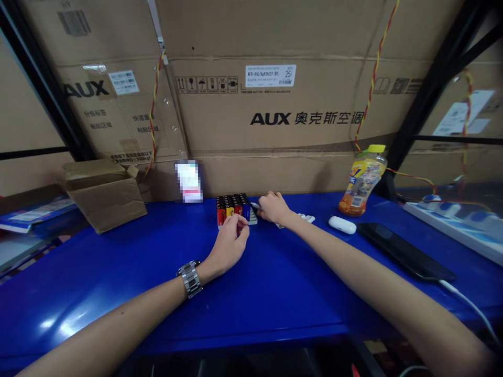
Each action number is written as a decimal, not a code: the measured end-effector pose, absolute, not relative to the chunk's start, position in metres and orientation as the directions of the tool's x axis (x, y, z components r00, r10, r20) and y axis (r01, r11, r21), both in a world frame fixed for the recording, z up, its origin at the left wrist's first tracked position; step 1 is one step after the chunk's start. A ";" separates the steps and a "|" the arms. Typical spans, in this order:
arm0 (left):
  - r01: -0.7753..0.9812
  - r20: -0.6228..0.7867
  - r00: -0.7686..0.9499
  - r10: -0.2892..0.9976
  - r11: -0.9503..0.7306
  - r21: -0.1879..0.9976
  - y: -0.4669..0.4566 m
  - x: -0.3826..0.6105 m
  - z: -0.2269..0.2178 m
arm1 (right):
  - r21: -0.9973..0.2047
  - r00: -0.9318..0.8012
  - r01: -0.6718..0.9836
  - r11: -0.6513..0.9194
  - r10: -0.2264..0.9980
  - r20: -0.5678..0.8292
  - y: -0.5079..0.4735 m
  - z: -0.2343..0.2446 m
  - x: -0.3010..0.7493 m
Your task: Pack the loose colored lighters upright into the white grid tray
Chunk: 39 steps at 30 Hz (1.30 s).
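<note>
Rows of coloured lighters (230,208), red, yellow and blue with black tops, stand upright in a white tray (253,221) on the blue shelf. My left hand (231,242) is just in front of them, fingers curled together; whatever they may hold is hidden. At the right side of the rows, my right hand (274,208) pinches a slim pale object (256,206) that points left at the blue lighters. Its kind is too small to make out. Behind my right wrist lie some small white pieces (307,218), partly covered.
An open cardboard box (106,196) and a bright phone screen (189,181) stand at the left back. To the right are a drink bottle (362,180), a white earbud case (342,225), a black phone (404,250) on a cable and a power strip (456,225). Large cartons (220,131) form the back.
</note>
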<state>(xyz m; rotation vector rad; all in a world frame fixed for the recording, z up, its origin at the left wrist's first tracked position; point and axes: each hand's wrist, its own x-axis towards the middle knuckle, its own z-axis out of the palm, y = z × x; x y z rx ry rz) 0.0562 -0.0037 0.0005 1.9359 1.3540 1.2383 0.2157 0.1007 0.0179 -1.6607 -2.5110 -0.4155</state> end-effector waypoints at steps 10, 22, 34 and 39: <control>0.447 0.391 0.099 0.915 -0.392 0.804 -0.005 0.055 0.002 | -0.628 -0.107 0.585 0.513 0.816 0.567 0.074 0.021 0.226; 0.244 0.427 0.026 0.904 -0.420 0.874 -0.002 0.055 -0.003 | -0.621 -0.558 0.328 0.712 0.676 0.481 0.031 0.013 0.215; -0.146 0.313 -0.031 0.949 -0.314 0.938 0.002 0.055 -0.001 | -0.095 -0.699 0.645 0.758 0.636 0.325 0.045 0.001 0.229; -0.255 0.082 0.028 0.996 -0.072 0.964 0.002 0.054 0.002 | -0.164 -0.723 0.607 0.777 0.626 0.293 0.041 0.004 0.230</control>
